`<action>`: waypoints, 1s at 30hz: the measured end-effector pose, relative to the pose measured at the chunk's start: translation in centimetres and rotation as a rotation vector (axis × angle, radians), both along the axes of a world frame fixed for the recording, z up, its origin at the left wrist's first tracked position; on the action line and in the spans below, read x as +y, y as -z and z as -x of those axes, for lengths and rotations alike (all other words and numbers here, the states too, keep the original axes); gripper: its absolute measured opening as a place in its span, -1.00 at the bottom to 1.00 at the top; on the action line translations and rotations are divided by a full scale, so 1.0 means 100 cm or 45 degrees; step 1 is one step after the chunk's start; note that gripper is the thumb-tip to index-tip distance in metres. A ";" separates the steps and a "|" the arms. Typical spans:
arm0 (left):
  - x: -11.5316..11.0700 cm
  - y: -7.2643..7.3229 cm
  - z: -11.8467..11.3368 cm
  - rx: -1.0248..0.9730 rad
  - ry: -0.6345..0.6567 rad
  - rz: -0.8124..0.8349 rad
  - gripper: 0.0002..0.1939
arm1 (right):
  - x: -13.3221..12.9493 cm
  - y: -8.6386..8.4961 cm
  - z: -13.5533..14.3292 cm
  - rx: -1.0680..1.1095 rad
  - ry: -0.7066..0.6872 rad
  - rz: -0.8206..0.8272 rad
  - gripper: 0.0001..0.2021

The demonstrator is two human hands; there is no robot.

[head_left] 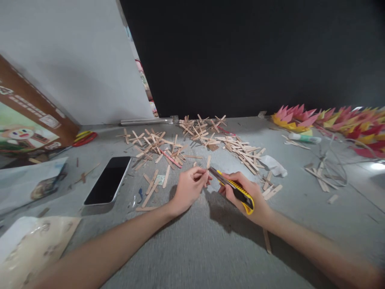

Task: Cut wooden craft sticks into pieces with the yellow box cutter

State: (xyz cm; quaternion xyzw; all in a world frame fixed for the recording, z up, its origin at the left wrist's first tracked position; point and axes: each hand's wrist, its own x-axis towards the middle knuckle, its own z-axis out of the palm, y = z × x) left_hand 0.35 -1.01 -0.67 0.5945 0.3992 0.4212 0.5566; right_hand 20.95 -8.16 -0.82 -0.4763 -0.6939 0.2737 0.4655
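My left hand (pixel 191 185) pinches a small wooden popsicle stick (pixel 208 161), which pokes up above the fingertips. In my right hand (pixel 251 196) is a yellow and black utility knife (pixel 237 191), its blade end pointing up and left. The tip of the knife meets the stick close to my left fingers; whether it cuts into the wood I cannot tell. Behind the hands lie heaps of sticks, many crossed over one another (pixel 156 144), and a pile of loose popsicle sticks (pixel 240 150) to the right.
A smartphone (pixel 108 180) lies on the grey table at the left, near a brown printed box (pixel 33 116) and red-yellow scissors (pixel 85 138). Right of the sticks are a crumpled white tissue (pixel 273 165), a glue stick (pixel 304 138), a cable (pixel 344 172) and pink-yellow paper decorations (pixel 296 116).
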 end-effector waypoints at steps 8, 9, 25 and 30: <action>0.000 -0.002 0.000 -0.056 0.023 0.042 -0.66 | 0.001 -0.007 0.004 0.509 -0.069 0.215 -0.85; 0.000 -0.002 0.000 -0.060 0.024 0.046 -0.66 | 0.001 -0.007 0.005 0.543 -0.064 0.230 -0.84; 0.000 -0.002 -0.002 -0.066 -0.022 0.053 -0.62 | 0.000 -0.002 0.019 0.760 0.067 0.301 -0.78; 0.000 -0.002 -0.001 -0.065 -0.021 0.086 -0.64 | -0.002 -0.002 0.019 0.642 0.052 0.226 -0.81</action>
